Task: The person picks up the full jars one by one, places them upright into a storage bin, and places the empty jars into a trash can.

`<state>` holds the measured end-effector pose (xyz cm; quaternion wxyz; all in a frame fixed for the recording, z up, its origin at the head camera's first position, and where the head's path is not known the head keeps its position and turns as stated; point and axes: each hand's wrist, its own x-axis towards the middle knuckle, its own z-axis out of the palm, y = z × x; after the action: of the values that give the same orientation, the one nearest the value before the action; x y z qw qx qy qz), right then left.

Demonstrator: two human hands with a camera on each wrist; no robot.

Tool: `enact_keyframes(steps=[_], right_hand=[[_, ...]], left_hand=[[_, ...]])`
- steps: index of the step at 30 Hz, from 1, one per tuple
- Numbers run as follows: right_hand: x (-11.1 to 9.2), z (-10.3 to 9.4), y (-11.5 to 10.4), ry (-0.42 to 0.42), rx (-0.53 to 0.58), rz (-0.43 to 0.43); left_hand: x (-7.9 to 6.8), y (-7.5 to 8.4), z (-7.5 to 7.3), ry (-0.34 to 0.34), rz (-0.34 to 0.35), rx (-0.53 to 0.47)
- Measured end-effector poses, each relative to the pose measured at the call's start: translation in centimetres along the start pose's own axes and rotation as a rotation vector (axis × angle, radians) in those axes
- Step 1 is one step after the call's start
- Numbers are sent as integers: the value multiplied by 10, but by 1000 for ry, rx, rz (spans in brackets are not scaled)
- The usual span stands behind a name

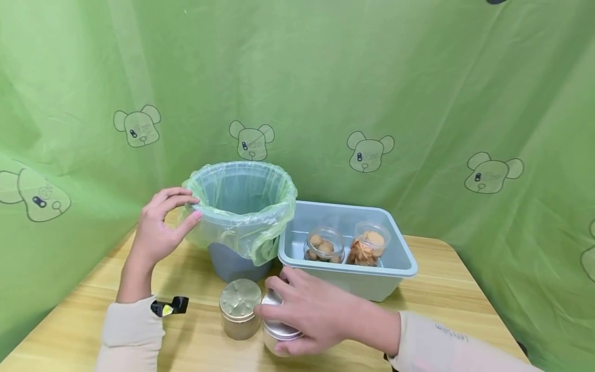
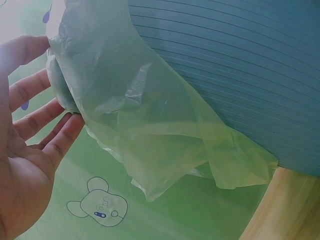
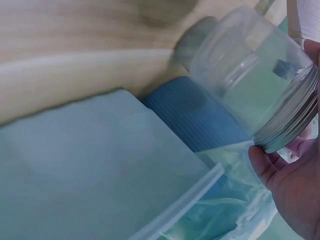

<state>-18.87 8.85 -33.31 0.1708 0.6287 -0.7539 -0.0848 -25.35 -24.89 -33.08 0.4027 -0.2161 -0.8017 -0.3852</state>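
My left hand [image 1: 160, 225] holds the left rim of a round blue-grey trash bin [image 1: 237, 261] with thumb and fingertips. A thin green plastic bag [image 2: 150, 120] lines the bin and hangs over its rim. Near the table's front, my right hand [image 1: 311, 310] grips a clear jar [image 3: 240, 65] by its silver screw lid [image 3: 290, 110]; the fingers cover part of the lid in the head view. Left of it, close by, stands another jar [image 1: 240, 310] with a dented gold-toned lid. What that second jar contains is unclear.
Right of the bin stands a light-blue rectangular basket [image 1: 404, 268]. In it are a clear jar of round brown balls [image 1: 324, 245] and a tilted clear jar of piped cookies [image 1: 367, 248]. A green curtain [image 1: 297, 77] rises behind the wooden table [image 1: 446, 294].
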Motion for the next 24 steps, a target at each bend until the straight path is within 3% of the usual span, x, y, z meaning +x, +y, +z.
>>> enact_keyframes(steps=[12,24], right_hand=[[31,-45,10,40,-59,-97],[65,-105,31,50,-73,-60]], left_hand=[[0,-1,-1,-2,6,6],[0,-1,-1,-9,-7,-11]])
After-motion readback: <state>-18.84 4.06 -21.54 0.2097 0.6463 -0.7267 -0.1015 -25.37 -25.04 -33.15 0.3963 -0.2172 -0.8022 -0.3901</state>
